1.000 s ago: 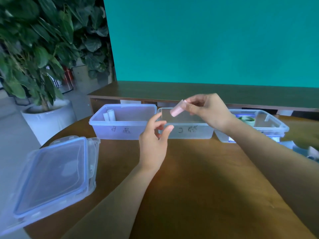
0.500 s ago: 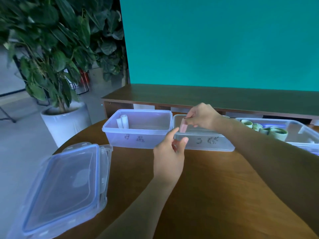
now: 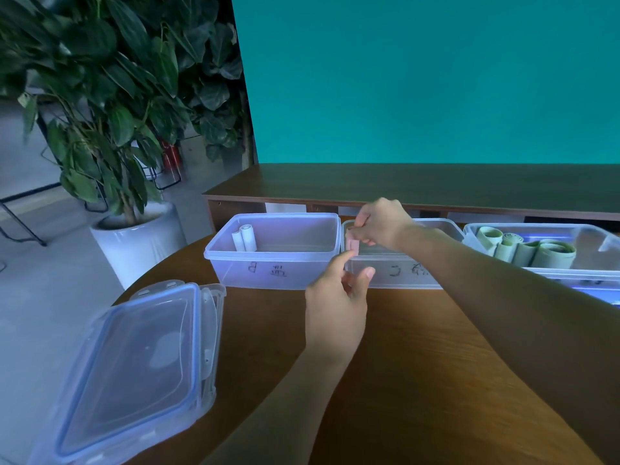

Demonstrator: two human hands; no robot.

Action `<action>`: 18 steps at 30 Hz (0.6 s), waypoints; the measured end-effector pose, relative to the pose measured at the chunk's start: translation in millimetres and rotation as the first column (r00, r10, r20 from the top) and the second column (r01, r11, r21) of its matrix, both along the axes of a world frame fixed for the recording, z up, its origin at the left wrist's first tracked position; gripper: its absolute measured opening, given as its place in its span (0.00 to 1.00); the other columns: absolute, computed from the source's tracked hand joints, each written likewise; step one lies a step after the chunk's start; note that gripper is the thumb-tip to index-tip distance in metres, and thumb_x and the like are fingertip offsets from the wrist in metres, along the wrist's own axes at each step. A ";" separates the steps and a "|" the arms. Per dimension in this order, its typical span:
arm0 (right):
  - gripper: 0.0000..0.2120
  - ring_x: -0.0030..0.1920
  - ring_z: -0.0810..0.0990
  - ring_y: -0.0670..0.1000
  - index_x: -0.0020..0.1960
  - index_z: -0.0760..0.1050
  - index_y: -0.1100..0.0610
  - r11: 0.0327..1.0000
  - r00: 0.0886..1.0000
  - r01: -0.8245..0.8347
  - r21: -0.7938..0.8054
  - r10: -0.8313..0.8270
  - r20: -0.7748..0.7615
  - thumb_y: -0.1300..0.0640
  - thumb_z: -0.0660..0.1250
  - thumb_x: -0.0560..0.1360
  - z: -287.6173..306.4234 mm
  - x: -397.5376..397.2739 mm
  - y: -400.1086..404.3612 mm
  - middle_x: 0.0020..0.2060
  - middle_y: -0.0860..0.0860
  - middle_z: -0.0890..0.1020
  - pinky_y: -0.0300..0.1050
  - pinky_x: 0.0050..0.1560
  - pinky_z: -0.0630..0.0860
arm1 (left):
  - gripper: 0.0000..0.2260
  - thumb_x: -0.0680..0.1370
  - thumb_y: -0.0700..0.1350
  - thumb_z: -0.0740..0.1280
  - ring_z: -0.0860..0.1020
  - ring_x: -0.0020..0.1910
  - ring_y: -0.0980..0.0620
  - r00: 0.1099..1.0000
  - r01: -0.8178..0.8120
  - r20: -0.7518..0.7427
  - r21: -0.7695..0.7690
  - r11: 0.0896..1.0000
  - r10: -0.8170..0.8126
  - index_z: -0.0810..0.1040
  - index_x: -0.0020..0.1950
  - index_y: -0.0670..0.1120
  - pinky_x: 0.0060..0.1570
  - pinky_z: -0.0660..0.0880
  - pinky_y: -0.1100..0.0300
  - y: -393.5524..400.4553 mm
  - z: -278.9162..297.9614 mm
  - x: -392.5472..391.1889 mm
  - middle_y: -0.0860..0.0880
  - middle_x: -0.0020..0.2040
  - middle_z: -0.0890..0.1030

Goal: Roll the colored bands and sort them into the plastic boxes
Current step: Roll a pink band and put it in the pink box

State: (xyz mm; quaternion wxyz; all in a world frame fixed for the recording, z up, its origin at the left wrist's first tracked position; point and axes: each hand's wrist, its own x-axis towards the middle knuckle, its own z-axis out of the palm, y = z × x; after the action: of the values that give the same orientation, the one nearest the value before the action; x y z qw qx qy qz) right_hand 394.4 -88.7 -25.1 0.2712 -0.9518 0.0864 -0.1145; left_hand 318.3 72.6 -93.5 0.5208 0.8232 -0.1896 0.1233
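the right hand has lowered the pink roll from above the middle box down into its left end. fingertips pinch the roll's top, upright beneath them. the left hand hovers just below, fingers loosely apart, holding nothing.

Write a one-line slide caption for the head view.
Right hand lowers a rolled pink band into the middle plastic box; left hand hovers open in front.
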 end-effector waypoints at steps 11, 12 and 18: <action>0.06 0.46 0.84 0.51 0.48 0.81 0.53 0.999 1.000 0.014 0.048 -0.014 0.002 0.63 0.74 0.75 -1.8 -6.3 -3.3 0.46 0.52 0.84 0.40 0.49 0.79 | 0.19 0.79 0.57 0.67 0.75 0.44 0.68 1.000 0.005 0.007 -0.008 1.000 -0.005 0.74 0.70 0.57 0.40 0.66 0.82 0.3 -0.9 -0.4 0.62 0.50 0.78; 0.06 0.46 0.84 0.50 0.48 0.81 0.53 0.999 1.000 0.023 0.050 -0.022 -0.007 0.63 0.74 0.75 -1.9 -6.2 -3.9 0.46 0.52 0.85 0.39 0.47 0.78 | 0.19 0.79 0.56 0.68 0.76 0.45 0.68 1.000 0.004 0.008 -0.010 1.000 -0.004 0.74 0.70 0.57 0.40 0.66 0.82 0.3 -1.0 -0.2 0.62 0.50 0.78; 0.07 0.43 0.84 0.49 0.51 0.82 0.55 0.998 0.999 0.045 0.035 -0.045 -0.022 0.61 0.75 0.74 -4.3 -3.4 -5.3 0.45 0.52 0.86 0.37 0.43 0.77 | 0.20 0.79 0.56 0.68 0.77 0.48 0.62 1.000 -0.004 0.028 -0.008 1.000 0.004 0.75 0.71 0.56 0.39 0.66 0.82 1.0 -0.4 -0.3 0.58 0.54 0.81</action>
State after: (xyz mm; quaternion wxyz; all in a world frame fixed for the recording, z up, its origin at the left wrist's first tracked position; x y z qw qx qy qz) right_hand 391.0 -94.0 -29.4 0.2845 -0.9458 0.1126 -0.1089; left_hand 318.0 73.6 -93.9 0.5212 0.8196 -0.1948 0.1367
